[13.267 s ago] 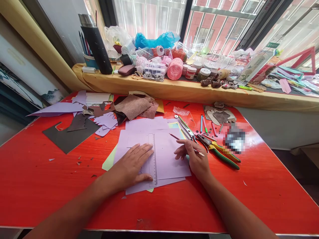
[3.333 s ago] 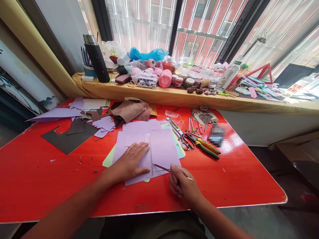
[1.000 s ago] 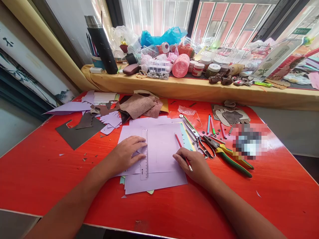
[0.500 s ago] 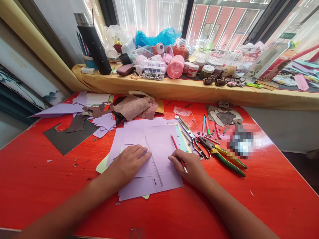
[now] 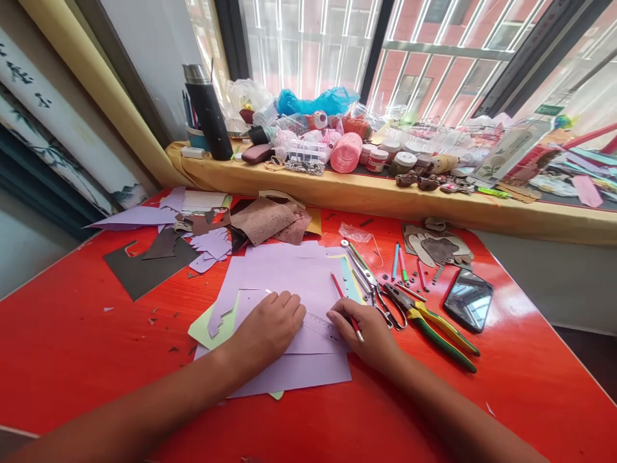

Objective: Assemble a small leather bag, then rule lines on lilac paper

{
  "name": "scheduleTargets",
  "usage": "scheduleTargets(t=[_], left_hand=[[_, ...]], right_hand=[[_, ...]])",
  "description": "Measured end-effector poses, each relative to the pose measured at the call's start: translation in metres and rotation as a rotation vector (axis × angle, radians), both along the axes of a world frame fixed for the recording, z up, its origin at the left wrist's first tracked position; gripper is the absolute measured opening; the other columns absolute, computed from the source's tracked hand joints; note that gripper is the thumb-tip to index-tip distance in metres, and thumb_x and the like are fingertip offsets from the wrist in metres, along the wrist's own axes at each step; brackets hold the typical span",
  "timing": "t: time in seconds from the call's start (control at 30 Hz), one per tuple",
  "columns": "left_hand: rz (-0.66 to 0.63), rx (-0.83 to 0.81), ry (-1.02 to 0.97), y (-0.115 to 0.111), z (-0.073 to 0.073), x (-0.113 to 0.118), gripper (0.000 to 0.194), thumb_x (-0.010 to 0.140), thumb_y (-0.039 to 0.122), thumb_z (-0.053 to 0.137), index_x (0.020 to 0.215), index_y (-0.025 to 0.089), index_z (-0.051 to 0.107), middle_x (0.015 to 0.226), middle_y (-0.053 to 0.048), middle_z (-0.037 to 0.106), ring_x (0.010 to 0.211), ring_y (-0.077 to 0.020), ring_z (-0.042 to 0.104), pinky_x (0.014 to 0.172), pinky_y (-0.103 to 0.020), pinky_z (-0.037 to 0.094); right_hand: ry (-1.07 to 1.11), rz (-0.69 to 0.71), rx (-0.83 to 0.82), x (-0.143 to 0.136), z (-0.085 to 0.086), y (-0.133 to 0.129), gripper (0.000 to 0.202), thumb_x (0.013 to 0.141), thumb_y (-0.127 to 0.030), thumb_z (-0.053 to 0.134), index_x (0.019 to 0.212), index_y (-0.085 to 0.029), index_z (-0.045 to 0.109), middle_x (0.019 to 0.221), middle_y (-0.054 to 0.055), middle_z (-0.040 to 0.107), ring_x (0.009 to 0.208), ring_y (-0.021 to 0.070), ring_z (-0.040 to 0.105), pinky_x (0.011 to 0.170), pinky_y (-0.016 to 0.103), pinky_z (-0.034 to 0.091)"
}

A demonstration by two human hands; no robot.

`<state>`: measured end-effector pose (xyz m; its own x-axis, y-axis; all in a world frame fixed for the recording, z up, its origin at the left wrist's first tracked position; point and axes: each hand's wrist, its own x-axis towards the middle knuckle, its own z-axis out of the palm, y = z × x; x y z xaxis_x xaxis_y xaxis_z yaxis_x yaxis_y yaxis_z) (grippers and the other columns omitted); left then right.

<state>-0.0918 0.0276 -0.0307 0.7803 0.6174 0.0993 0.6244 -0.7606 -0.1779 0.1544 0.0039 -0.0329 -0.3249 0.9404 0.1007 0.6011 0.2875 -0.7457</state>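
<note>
Purple paper sheets lie layered on the red table, with a light green piece showing at their left edge. My left hand rests on the top sheet, fingers curled over the clear ruler, which now slants down to the right; its left part is hidden beneath the hand. In my right hand is a red pencil, its eraser end toward me and its tip pointing away. The fingertips of this hand are close to the ruler's right end.
Right of the paper lie scissors, pliers, pens and a phone. Leather pieces and a dark sheet are at the back left. Jars, a black flask and bags crowd the windowsill.
The ruler has turned from steep to shallower under my left hand, which has moved right. The top sheet has shifted, showing more of a cut notch. The view has tilted up slightly.
</note>
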Motion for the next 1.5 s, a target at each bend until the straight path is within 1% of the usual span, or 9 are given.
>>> scheduleTargets(t=[0.17,0.4,0.53,0.7,0.83,0.97,1.17,1.3,1.5], left_hand=[[-0.028,-0.015,-0.043,-0.011,-0.003,0.010,0.024,0.097,0.001,0.044,0.091,0.021,0.056,0.084,-0.007,0.060,0.073,-0.0261,0.055,0.066,-0.041,0.044],[0.032,-0.027,-0.128,-0.022,-0.011,0.012,0.018,0.102,0.007,0.049,0.109,0.017,0.062,0.120,-0.015,0.070,0.105,-0.0295,0.066,0.087,-0.042,0.052],[0.015,0.015,-0.176,-0.033,-0.013,0.011,0.025,0.109,0.020,0.046,0.125,0.011,0.063,0.125,-0.018,0.072,0.109,-0.0311,0.068,0.093,-0.045,0.053],[-0.013,-0.028,-0.213,-0.036,-0.016,0.007,0.038,0.112,0.037,0.049,0.133,0.008,0.063,0.132,-0.020,0.073,0.118,-0.0330,0.069,0.100,-0.047,0.053],[0.020,-0.075,-0.259,-0.028,-0.024,-0.001,0.058,0.109,0.055,0.054,0.146,0.010,0.058,0.154,-0.019,0.062,0.144,-0.0334,0.057,0.118,-0.048,0.044],[0.047,-0.084,-0.244,-0.021,-0.031,-0.007,0.066,0.108,0.060,0.051,0.153,0.012,0.053,0.161,-0.017,0.056,0.151,-0.0302,0.051,0.125,-0.048,0.037],[0.048,-0.117,-0.238,-0.011,-0.026,-0.014,0.064,0.110,0.060,0.047,0.155,0.015,0.053,0.162,-0.014,0.056,0.152,-0.0252,0.051,0.127,-0.046,0.035],[0.025,-0.058,-0.224,-0.010,-0.021,-0.014,0.061,0.111,0.058,0.047,0.152,0.013,0.057,0.159,-0.014,0.059,0.148,-0.0265,0.055,0.123,-0.045,0.040],[-0.028,0.059,-0.222,-0.022,-0.006,-0.011,0.036,0.110,0.034,0.054,0.134,0.010,0.068,0.142,-0.017,0.071,0.128,-0.0331,0.069,0.106,-0.048,0.053]], right_hand=[[-0.028,0.072,0.081,0.004,-0.007,-0.005,0.028,0.109,-0.039,0.052,0.090,-0.024,0.065,0.075,0.002,0.073,0.063,0.0179,0.063,0.063,0.029,0.044],[-0.080,0.117,0.257,0.011,-0.007,-0.007,0.019,0.109,-0.030,0.054,0.096,-0.025,0.066,0.081,0.004,0.076,0.066,0.0201,0.068,0.064,0.031,0.047],[-0.109,0.115,0.355,0.015,-0.007,-0.008,0.011,0.108,-0.032,0.059,0.105,-0.024,0.066,0.083,0.005,0.075,0.072,0.0221,0.070,0.067,0.033,0.049],[-0.211,0.148,0.374,0.015,-0.008,-0.008,0.020,0.107,-0.037,0.062,0.119,-0.023,0.069,0.091,0.009,0.070,0.084,0.0260,0.067,0.074,0.036,0.052],[-0.256,0.158,0.388,0.015,-0.010,-0.005,0.017,0.108,-0.027,0.059,0.121,-0.022,0.068,0.095,0.009,0.068,0.088,0.0262,0.065,0.077,0.037,0.053],[-0.256,0.154,0.394,0.017,-0.011,-0.002,0.017,0.108,-0.023,0.059,0.123,-0.021,0.066,0.096,0.009,0.067,0.089,0.0266,0.064,0.076,0.037,0.051],[-0.251,0.171,0.389,0.019,-0.012,-0.003,0.022,0.106,-0.015,0.058,0.126,-0.021,0.065,0.101,0.010,0.069,0.092,0.0277,0.063,0.081,0.039,0.051],[-0.245,0.155,0.382,0.018,-0.013,-0.002,0.024,0.104,-0.009,0.057,0.123,-0.020,0.067,0.100,0.009,0.069,0.090,0.0270,0.062,0.080,0.039,0.050],[-0.242,0.161,0.355,0.023,-0.012,0.001,0.026,0.106,-0.008,0.054,0.124,-0.019,0.067,0.102,0.010,0.071,0.094,0.0274,0.062,0.085,0.041,0.051]])
